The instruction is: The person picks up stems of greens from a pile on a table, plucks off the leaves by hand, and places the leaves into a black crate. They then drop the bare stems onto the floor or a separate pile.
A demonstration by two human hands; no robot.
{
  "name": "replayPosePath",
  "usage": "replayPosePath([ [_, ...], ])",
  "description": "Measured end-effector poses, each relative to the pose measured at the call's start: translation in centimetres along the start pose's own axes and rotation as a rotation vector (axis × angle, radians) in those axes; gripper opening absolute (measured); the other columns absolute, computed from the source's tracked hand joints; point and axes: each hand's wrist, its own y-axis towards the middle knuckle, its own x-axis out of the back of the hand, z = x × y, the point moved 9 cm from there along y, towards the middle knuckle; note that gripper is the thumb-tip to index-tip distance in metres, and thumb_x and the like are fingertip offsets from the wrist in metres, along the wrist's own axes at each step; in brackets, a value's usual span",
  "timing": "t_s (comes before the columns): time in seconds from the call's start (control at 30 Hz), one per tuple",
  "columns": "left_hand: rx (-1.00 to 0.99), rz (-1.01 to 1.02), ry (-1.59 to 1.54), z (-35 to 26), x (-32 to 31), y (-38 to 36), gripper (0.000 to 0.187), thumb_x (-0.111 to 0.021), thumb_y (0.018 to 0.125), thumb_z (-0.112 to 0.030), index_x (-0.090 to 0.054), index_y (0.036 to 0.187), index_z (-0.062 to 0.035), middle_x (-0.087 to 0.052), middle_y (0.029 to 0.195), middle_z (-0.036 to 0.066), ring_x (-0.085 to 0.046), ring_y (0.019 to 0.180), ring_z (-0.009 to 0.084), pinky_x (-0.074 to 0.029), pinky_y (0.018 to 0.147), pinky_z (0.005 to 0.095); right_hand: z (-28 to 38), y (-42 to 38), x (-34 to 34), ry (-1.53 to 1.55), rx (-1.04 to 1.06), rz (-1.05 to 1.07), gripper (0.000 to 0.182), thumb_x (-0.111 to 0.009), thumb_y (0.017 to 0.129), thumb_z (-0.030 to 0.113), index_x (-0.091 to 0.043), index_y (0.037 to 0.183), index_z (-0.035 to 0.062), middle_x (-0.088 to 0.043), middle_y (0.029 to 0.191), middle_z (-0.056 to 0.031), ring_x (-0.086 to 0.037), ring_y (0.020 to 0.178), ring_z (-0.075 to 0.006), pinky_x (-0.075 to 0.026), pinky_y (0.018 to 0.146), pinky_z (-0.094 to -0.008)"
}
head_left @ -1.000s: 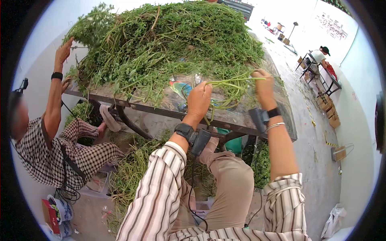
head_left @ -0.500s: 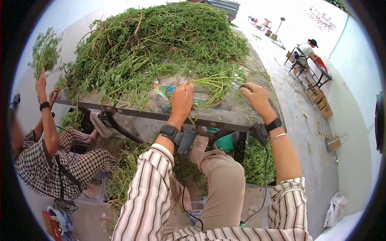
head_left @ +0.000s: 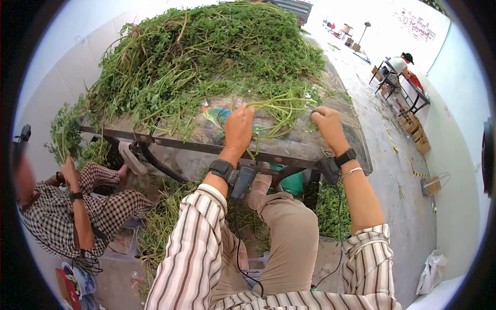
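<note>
Near the table's front edge, my left hand (head_left: 239,129) is closed round the lower ends of a small bunch of green stems (head_left: 281,108). The stems loop out to the right from my fist. My right hand (head_left: 328,123) is at the right end of these stems, its fingers pinched together; what they hold, if anything, is too small to make out. Behind both hands a large heap of leafy green plants (head_left: 206,51) covers much of the table (head_left: 305,144). A colourful patch (head_left: 217,114) shows on the tabletop beside my left hand.
At the left sits a co-worker (head_left: 57,217) in checked clothes, holding a leafy bunch (head_left: 66,129). More greens lie under the table (head_left: 333,206) and on the floor (head_left: 160,222). Another person (head_left: 398,64) sits far right, near cardboard boxes (head_left: 413,129).
The co-worker at the left has lowered the leafy bunch from a raised position. My hands keep nearly the same pose at the stems; the view has shifted slightly.
</note>
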Motion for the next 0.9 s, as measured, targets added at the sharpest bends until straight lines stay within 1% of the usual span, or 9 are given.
replayPosePath([
  [0.07, 0.029, -0.018, -0.036, 0.2, 0.1, 0.0, 0.04, -0.045, 0.092, -0.034, -0.058, 0.097, 0.0038, -0.057, 0.072, 0.02, -0.055, 0.071, 0.0376, -0.044, 0.069, 0.0411, -4.0, -0.1, 0.7, 0.548, -0.377, -0.188, 0.019, -0.055, 0.079, 0.017, -0.063, 0.079, -0.0001, -0.058, 0.071, -0.005, -0.049, 0.061, -0.0187, -0.039, 0.057, -0.0329],
  [0.1, 0.058, -0.035, -0.071, 0.4, 0.3, 0.0, 0.04, -0.045, 0.092, -0.034, -0.058, 0.093, 0.0034, -0.056, 0.069, 0.019, -0.054, 0.069, 0.0377, -0.043, 0.067, 0.0416, -4.3, 0.2, 1.1, 0.55, -0.375, -0.188, 0.019, -0.055, 0.079, 0.017, -0.063, 0.079, -0.0001, -0.058, 0.071, -0.005, -0.049, 0.061, -0.0187, -0.039, 0.057, -0.0329],
  [0.17, 0.045, -0.026, -0.087, 0.1, 0.4, -0.1, 0.039, -0.044, 0.092, -0.034, -0.057, 0.09, 0.0033, -0.055, 0.068, 0.018, -0.052, 0.066, 0.0368, -0.042, 0.065, 0.0414, -7.3, -0.9, 1.7, 0.879, -0.685, -0.346, 0.017, -0.055, 0.081, 0.017, -0.058, 0.072, 0.0026, -0.045, 0.066, 0.0011, -0.036, 0.06, -0.0111, -0.03, 0.054, -0.029],
  [0.33, 0.01, -0.05, -0.099, 0.1, 0.4, 0.1, 0.037, -0.043, 0.093, -0.032, -0.055, 0.085, 0.0024, -0.052, 0.064, 0.015, -0.048, 0.06, 0.0308, -0.04, 0.061, 0.0395, -5.6, -1.5, 1.9, 0.851, -0.696, -0.242, 0.017, -0.057, 0.082, 0.019, -0.059, 0.089, 0.0037, -0.043, 0.066, 0.0004, -0.038, 0.061, -0.0102, -0.033, 0.055, -0.0297],
  [0.43, 0.039, -0.019, -0.182, 0.2, 0.2, 0.0, 0.037, -0.043, 0.093, -0.031, -0.053, 0.081, 0.0017, -0.05, 0.062, 0.013, -0.044, 0.058, 0.027, -0.038, 0.059, 0.0388, -4.1, -0.5, 1.1, 0.705, -0.529, -0.18, 0.019, -0.057, 0.083, 0.022, -0.06, 0.096, 0.0075, -0.044, 0.07, 0.0039, -0.04, 0.062, -0.0073, -0.035, 0.051, -0.0268],
  [0.5, 0.031, -0.029, -0.198, 0.6, 0.1, 0.1, 0.037, -0.043, 0.093, -0.032, -0.052, 0.078, 0.0014, -0.049, 0.061, 0.013, -0.044, 0.057, 0.0267, -0.038, 0.058, 0.0393, -2.2, -0.2, -0.4, 0.566, -0.512, 0.067, 0.033, -0.06, 0.083, 0.02, -0.06, 0.113, 0.0058, -0.06, 0.087, -0.0038, -0.052, 0.08, -0.0118, -0.043, 0.069, -0.0293],
  [0.6, 0.025, -0.03, -0.176, 0.5, 0.2, 0.1, 0.037, -0.043, 0.093, -0.032, -0.052, 0.079, 0.0012, -0.049, 0.061, 0.013, -0.044, 0.057, 0.027, -0.038, 0.058, 0.0392, 0.0, 1.0, -0.8, 0.536, -0.256, -0.011, 0.031, -0.061, 0.082, 0.018, -0.061, 0.109, 0.0025, -0.063, 0.093, -0.0048, -0.053, 0.083, -0.0121, -0.043, 0.076, -0.0278],
  [0.83, -0.015, -0.037, -0.169, -0.2, 0.5, -0.1, 0.036, -0.043, 0.093, -0.03, -0.053, 0.08, 0.0013, -0.05, 0.061, 0.013, -0.046, 0.057, 0.0279, -0.038, 0.058, 0.0395, 0.8, 1.8, -1.0, 0.531, -0.175, 0.012, 0.03, -0.059, 0.082, 0.017, -0.062, 0.106, -0.0009, -0.065, 0.097, -0.0099, -0.057, 0.085, -0.0156, -0.044, 0.078, -0.0291],
  [0.9, 0.011, -0.031, -0.166, 0.1, 0.3, 0.0, 0.036, -0.043, 0.093, -0.031, -0.053, 0.08, 0.0012, -0.051, 0.062, 0.013, -0.047, 0.058, 0.0292, -0.039, 0.058, 0.0397, 1.6, 1.6, 0.3, 0.362, -0.154, -0.058, 0.031, -0.059, 0.082, 0.019, -0.062, 0.103, -0.0026, -0.066, 0.098, -0.0123, -0.059, 0.086, -0.0193, -0.045, 0.078, -0.031],
])
